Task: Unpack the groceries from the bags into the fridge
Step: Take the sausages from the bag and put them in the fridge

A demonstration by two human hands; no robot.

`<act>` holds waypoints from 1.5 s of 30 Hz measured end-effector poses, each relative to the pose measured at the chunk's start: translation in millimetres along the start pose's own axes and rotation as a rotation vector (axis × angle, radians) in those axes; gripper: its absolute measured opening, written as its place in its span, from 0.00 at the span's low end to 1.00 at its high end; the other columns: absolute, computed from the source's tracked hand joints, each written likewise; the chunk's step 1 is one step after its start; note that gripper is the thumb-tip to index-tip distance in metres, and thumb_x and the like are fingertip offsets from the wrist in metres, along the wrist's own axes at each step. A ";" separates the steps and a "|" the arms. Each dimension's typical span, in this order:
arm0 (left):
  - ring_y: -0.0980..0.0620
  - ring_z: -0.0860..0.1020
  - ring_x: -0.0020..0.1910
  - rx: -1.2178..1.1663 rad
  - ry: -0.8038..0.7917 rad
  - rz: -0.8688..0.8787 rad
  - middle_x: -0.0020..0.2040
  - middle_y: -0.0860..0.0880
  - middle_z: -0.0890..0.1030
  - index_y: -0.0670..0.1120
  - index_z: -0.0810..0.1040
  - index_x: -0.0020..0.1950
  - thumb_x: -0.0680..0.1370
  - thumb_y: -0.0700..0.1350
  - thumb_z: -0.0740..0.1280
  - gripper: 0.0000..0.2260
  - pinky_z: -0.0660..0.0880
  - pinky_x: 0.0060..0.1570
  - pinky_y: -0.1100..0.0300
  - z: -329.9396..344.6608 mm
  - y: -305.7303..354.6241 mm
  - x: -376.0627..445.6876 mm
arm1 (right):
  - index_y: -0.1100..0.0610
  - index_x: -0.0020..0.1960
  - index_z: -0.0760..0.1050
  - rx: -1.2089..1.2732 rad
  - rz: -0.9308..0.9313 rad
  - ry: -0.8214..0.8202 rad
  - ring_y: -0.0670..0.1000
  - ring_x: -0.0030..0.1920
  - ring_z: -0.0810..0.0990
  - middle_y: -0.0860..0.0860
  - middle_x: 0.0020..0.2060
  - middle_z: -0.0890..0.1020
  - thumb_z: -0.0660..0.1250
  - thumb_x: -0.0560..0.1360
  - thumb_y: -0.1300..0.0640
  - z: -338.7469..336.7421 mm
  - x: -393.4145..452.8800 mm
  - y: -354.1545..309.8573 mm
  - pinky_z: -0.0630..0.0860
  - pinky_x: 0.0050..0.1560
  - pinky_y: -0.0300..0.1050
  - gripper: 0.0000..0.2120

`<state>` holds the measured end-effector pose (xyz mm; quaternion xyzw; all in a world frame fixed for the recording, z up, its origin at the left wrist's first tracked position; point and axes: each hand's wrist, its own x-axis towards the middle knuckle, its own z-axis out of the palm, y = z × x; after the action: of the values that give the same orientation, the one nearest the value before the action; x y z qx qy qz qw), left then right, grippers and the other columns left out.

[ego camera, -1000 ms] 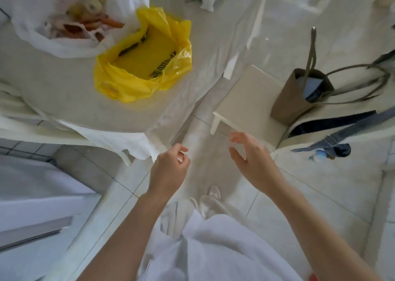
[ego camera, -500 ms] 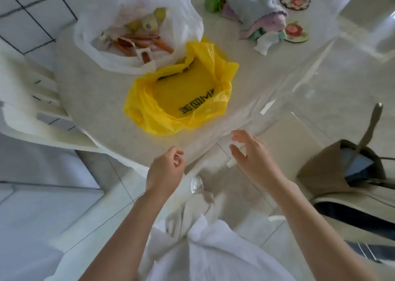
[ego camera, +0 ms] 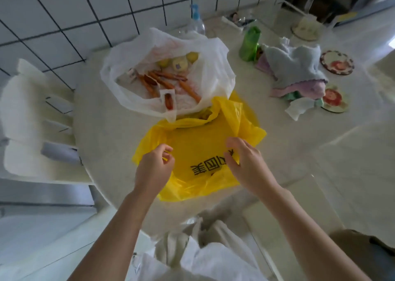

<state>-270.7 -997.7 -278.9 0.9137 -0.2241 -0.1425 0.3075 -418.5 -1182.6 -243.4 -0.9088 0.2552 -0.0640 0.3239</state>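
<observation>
Fingers on your left hand (ego camera: 152, 169) curl at the near-left rim of the yellow bag (ego camera: 198, 144); whether they pinch the plastic, I cannot tell. Your right hand (ego camera: 243, 163) reaches over the near-right rim, fingers loosely bent, thumb by the print. Take both rims and pull them apart before reaching in. Beyond, touching it on the table (ego camera: 102, 131), the white bag (ego camera: 213, 75) lies open with sausages (ego camera: 168, 82) and yellow fruit (ego camera: 179, 62).

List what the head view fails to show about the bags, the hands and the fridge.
- Yellow bag: contents hidden by its own plastic.
- White bag: lower items covered by its folds.
- Left hand, right hand: grip on the plastic unclear; fingertips curl under.
- Fridge: not identifiable in frame.
</observation>
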 end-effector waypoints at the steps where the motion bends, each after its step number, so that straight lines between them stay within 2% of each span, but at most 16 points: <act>1: 0.50 0.80 0.41 0.003 0.002 -0.010 0.42 0.52 0.81 0.48 0.79 0.54 0.76 0.43 0.66 0.08 0.75 0.39 0.58 1.2 0.9 6.9 | 0.55 0.64 0.72 -0.009 -0.018 -0.012 0.51 0.57 0.76 0.50 0.60 0.77 0.62 0.79 0.52 -2.4 13.1 -0.3 0.72 0.54 0.43 0.15; 7: 0.51 0.79 0.43 0.012 0.038 -0.100 0.42 0.55 0.80 0.51 0.78 0.54 0.76 0.44 0.63 0.09 0.75 0.42 0.57 11.2 10.4 49.9 | 0.55 0.66 0.71 -0.040 -0.157 -0.111 0.51 0.62 0.73 0.49 0.62 0.76 0.62 0.79 0.53 -14.3 94.4 5.1 0.71 0.60 0.44 0.17; 10: 0.52 0.77 0.41 0.053 0.094 -0.128 0.44 0.53 0.81 0.50 0.78 0.54 0.77 0.43 0.61 0.09 0.73 0.41 0.58 12.7 19.6 77.1 | 0.56 0.65 0.72 -0.106 -0.214 -0.082 0.53 0.61 0.74 0.51 0.60 0.77 0.63 0.78 0.53 -19.3 138.9 9.3 0.74 0.56 0.47 0.16; 14: 0.45 0.79 0.44 0.076 0.138 -0.156 0.44 0.47 0.82 0.49 0.77 0.54 0.77 0.42 0.60 0.09 0.77 0.42 0.52 11.9 30.9 114.0 | 0.55 0.66 0.70 -0.153 -0.239 -0.104 0.52 0.61 0.74 0.50 0.60 0.77 0.61 0.79 0.53 -23.1 199.7 9.3 0.75 0.53 0.47 0.16; 19: 0.48 0.77 0.45 0.054 0.081 -0.222 0.44 0.50 0.78 0.48 0.77 0.52 0.78 0.42 0.60 0.07 0.71 0.40 0.57 14.3 42.0 161.2 | 0.55 0.66 0.68 -0.164 -0.278 -0.228 0.53 0.57 0.75 0.52 0.57 0.77 0.59 0.80 0.53 -6.3 262.0 -2.6 0.75 0.52 0.47 0.16; 23: 0.48 0.77 0.51 0.059 0.008 -0.285 0.51 0.48 0.79 0.47 0.77 0.51 0.81 0.47 0.58 0.09 0.73 0.48 0.56 16.8 45.2 201.6 | 0.58 0.65 0.67 -0.090 -0.249 -0.345 0.56 0.55 0.77 0.55 0.56 0.76 0.60 0.79 0.58 28.2 308.2 -8.9 0.74 0.48 0.45 0.15; 25: 0.49 0.77 0.48 0.066 -0.006 -0.320 0.49 0.48 0.79 0.45 0.76 0.48 0.81 0.50 0.57 0.12 0.74 0.46 0.55 18.2 45.2 221.6 | 0.61 0.64 0.66 -0.121 -0.209 -0.414 0.58 0.57 0.76 0.58 0.58 0.74 0.59 0.78 0.60 48.0 328.2 -9.7 0.74 0.52 0.47 0.15; 27: 0.47 0.79 0.46 0.045 0.048 -0.334 0.45 0.48 0.79 0.44 0.75 0.46 0.80 0.52 0.59 0.13 0.76 0.44 0.53 20.0 39.3 241.2 | 0.61 0.64 0.66 -0.183 -0.208 -0.462 0.60 0.59 0.75 0.59 0.60 0.73 0.59 0.79 0.60 63.5 344.4 -10.9 0.74 0.55 0.49 0.14; 30: 0.46 0.78 0.47 0.027 0.098 -0.396 0.49 0.48 0.77 0.45 0.76 0.51 0.77 0.46 0.63 0.06 0.76 0.43 0.52 20.9 19.0 272.7 | 0.58 0.68 0.65 -0.246 -0.244 -0.490 0.58 0.61 0.74 0.57 0.63 0.73 0.61 0.79 0.56 76.5 370.4 -17.8 0.72 0.57 0.48 0.18; 32: 0.47 0.78 0.43 0.011 0.134 -0.452 0.45 0.48 0.77 0.47 0.74 0.45 0.76 0.47 0.63 0.04 0.75 0.39 0.54 18.6 6.4 293.9 | 0.59 0.71 0.62 -0.315 -0.268 -0.522 0.58 0.63 0.72 0.58 0.64 0.71 0.60 0.79 0.54 84.6 388.5 -22.1 0.71 0.62 0.49 0.22; 34: 0.45 0.79 0.41 -0.037 0.162 -0.534 0.41 0.47 0.78 0.47 0.74 0.42 0.73 0.52 0.60 0.09 0.77 0.39 0.53 19.7 -9.3 315.8 | 0.63 0.71 0.61 -0.438 -0.280 -0.509 0.59 0.65 0.69 0.60 0.65 0.70 0.57 0.80 0.55 95.9 405.8 -23.8 0.68 0.65 0.50 0.22; 36: 0.43 0.80 0.45 -0.103 0.201 -0.604 0.45 0.45 0.80 0.46 0.76 0.48 0.69 0.55 0.57 0.17 0.78 0.45 0.52 22.3 -23.1 335.1 | 0.64 0.70 0.62 -0.555 -0.334 -0.490 0.60 0.66 0.68 0.62 0.66 0.69 0.55 0.81 0.56 105.8 418.6 -27.4 0.69 0.64 0.50 0.20; 39: 0.43 0.76 0.58 -0.102 0.209 -0.680 0.59 0.46 0.77 0.49 0.71 0.66 0.74 0.61 0.55 0.25 0.69 0.53 0.55 23.1 -26.9 353.4 | 0.60 0.72 0.61 -0.574 -0.381 -0.502 0.61 0.66 0.68 0.60 0.65 0.70 0.54 0.82 0.52 132.2 435.2 -30.6 0.71 0.62 0.55 0.21; 42: 0.41 0.76 0.59 -0.187 0.225 -0.733 0.60 0.43 0.76 0.46 0.69 0.67 0.72 0.64 0.54 0.31 0.72 0.59 0.48 27.5 -24.7 363.9 | 0.60 0.69 0.63 -0.476 -0.259 -0.473 0.60 0.65 0.68 0.58 0.64 0.70 0.54 0.81 0.49 154.8 443.1 -36.4 0.73 0.57 0.54 0.21; 45: 0.39 0.72 0.62 -0.209 0.191 -0.741 0.65 0.40 0.71 0.43 0.65 0.70 0.78 0.58 0.59 0.26 0.70 0.63 0.45 32.2 -25.4 369.2 | 0.61 0.68 0.62 -0.553 -0.278 -0.465 0.61 0.65 0.68 0.59 0.64 0.68 0.55 0.81 0.50 166.9 446.2 -36.3 0.71 0.58 0.53 0.21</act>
<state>41.7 -1179.2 -364.8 0.9055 0.1661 -0.1804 0.3463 28.3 -1291.2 -373.2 -0.9780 0.0569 0.1719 0.1040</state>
